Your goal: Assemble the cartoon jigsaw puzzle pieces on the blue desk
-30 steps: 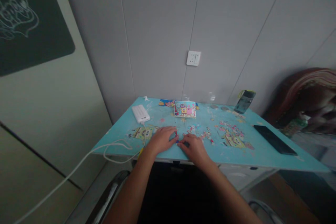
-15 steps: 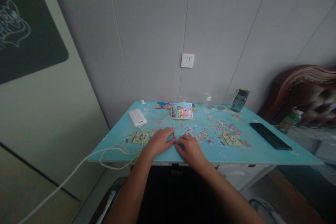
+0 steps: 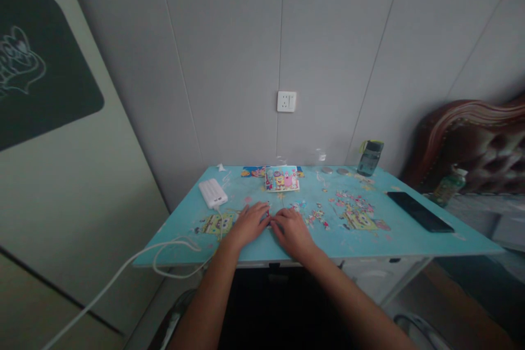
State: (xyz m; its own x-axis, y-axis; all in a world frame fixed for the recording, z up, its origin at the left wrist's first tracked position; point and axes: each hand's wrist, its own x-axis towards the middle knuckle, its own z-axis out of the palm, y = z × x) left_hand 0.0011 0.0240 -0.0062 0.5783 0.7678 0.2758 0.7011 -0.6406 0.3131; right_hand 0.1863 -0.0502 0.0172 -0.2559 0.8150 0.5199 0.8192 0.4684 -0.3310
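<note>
My left hand (image 3: pixel 250 223) rests on the turquoise tabletop, its thumb and fingers bent around small red-and-dark jigsaw pieces (image 3: pixel 268 212). Close against it, my right hand (image 3: pixel 292 228) is closed, with thumb and fingertips pressed on the same pieces. The fingers hide most of what lies between them. Just right of my right hand are several loose, colourful jigsaw pieces (image 3: pixel 318 217). Behind the hands is a cartoon picture card (image 3: pixel 282 179), which shows a yellow and a pink figure.
A white power bank (image 3: pixel 213 193) with a white cable (image 3: pixel 123 279) lies on the left of the table (image 3: pixel 254 251). To the right are a black phone (image 3: pixel 418 211) and a dark water bottle (image 3: pixel 370 158). Printed cartoon figures (image 3: pixel 359 220) decorate the tabletop.
The camera view has shifted slightly. My hands stay together at the same spot, and the right fingers sit a little closer to the left thumb.
</note>
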